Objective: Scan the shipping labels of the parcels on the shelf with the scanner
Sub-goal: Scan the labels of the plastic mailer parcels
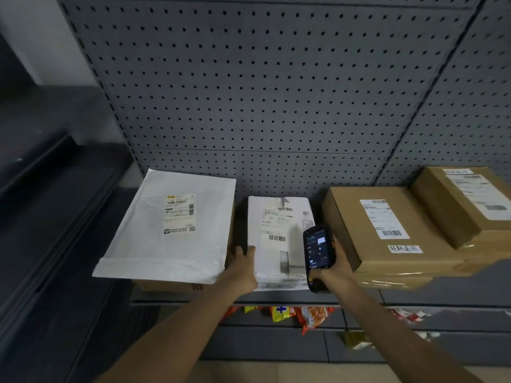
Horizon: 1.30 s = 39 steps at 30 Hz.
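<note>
We hold the scanner (318, 255) gripped in our right hand (336, 268), just right of the white parcel (276, 241) on the shelf (401, 295); left hand (243, 268) grips its near-left edge (barcode label (276, 238) lies between hands, parcel's long axis running away from us).

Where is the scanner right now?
In the head view, the scanner is low and right of centre, gripped in the right hand, over the right edge of the middle white parcel, beside the brown box.
</note>
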{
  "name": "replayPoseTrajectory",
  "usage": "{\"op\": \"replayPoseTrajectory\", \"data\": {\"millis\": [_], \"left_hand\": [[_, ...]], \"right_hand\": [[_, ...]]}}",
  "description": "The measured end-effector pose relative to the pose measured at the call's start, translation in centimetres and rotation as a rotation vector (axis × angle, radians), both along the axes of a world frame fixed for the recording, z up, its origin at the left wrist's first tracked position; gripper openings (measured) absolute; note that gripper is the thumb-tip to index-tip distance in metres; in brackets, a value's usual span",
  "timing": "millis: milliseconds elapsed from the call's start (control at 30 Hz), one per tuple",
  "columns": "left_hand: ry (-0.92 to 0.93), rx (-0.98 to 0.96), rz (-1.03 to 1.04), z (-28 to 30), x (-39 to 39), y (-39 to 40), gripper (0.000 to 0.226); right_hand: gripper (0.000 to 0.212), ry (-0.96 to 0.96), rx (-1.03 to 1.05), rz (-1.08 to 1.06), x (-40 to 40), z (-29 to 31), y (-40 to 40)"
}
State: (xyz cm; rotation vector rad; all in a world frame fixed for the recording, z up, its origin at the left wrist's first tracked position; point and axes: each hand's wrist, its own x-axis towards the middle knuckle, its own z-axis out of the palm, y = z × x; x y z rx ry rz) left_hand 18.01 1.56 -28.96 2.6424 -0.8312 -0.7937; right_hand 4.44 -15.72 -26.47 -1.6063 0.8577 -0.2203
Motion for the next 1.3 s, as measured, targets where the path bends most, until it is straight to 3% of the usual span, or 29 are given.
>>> {"op": "replayPoseTrajectory", "data": {"millis": [267, 400, 567, 933, 1167, 1300], "left_hand": [[0.134, -0.148, 0.133, -1.0, 0.1, -0.7, 0.103], [0.233, -0.268, 0.183, -0.8, -0.6, -1.3, 0.116], [0.196, -0.362, 0.247, -0.9, -1.3, -2.2, 0.124], [0.275, -0.438, 0.259, 0.5, -3.3, -0.8, 0.123], [0.157, -0.586, 0.221, 2.5, -5.1, 0.1, 0.124], [0.055, -0.61, 0.227, 4.9, -6.1, -0.4, 0.121]], "right_hand": [[0.09, 0.107, 0.072, 0.031, 0.1, -2.0, -1.7], [0.097, 0.128, 0.127, 0.019, -0.1, -2.6, -2.2], [0.098, 0.106, 0.174, -0.012, -0.5, -2.5, -2.1], [0.092, 0.028, 0.156, 0.016, -1.7, 0.6, -1.7], [0.076, -0.081, 0.128, 0.075, -4.2, 4.3, -1.5], [0.078, -0.086, 0.119, 0.068, -5.4, 6.5, -1.3]]}}
